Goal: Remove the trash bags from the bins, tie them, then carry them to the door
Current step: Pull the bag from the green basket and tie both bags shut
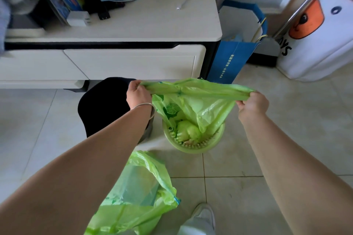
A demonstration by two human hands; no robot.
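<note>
A light green trash bag (pixel 193 105) hangs stretched above a small green slatted bin (pixel 193 148), its lower part still inside the bin. My left hand (pixel 138 95) grips the bag's left top edge. My right hand (pixel 253 105) grips the right top edge, pulling the mouth flat between them. A second green trash bag (pixel 137 194) lies on the tiled floor near my feet, below my left forearm. A black bin (pixel 103 107) stands to the left of the green one, partly hidden by my left arm.
A white low cabinet (pixel 133 25) with drawers stands behind the bins, cluttered with boxes at its left. A blue paper bag (pixel 231 61) leans at its right end, and a white printed bag (pixel 317 44) stands further right. My shoe (pixel 203 215) is on the tiles.
</note>
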